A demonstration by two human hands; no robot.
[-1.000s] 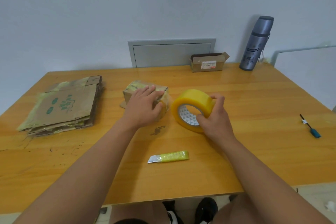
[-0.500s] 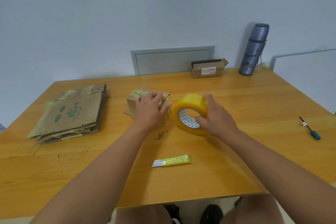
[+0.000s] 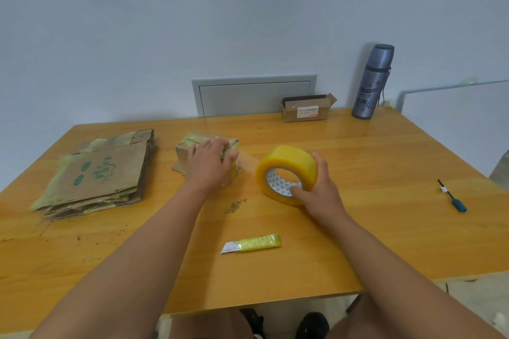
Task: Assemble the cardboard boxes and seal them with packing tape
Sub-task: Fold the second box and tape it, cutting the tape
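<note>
Your right hand [image 3: 321, 192] has drawn the roll [image 3: 286, 173] further right of the box [image 3: 208, 155], thumb hooked in its core, stretching a tape strip between them. Your left hand [image 3: 210, 164] presses flat on the box; cutting probably comes next.

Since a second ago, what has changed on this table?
The right hand has drawn the tape roll rightward from the small box, stretching a clear strip. The left hand still presses the box. Cutter and flat cardboard stack unmoved.

The right hand [image 3: 319, 190] has pulled the tape roll [image 3: 286, 173] away from the box [image 3: 183, 150].
</note>
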